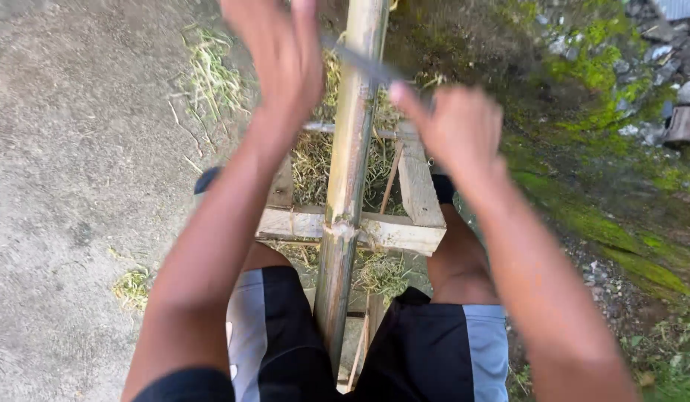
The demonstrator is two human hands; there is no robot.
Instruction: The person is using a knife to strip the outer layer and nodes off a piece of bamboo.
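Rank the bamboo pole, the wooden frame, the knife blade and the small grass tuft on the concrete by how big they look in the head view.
1. bamboo pole
2. wooden frame
3 and 4. knife blade and grass tuft: they look alike in size, and the blade is blurred and partly hidden by both hands, so no ranking.
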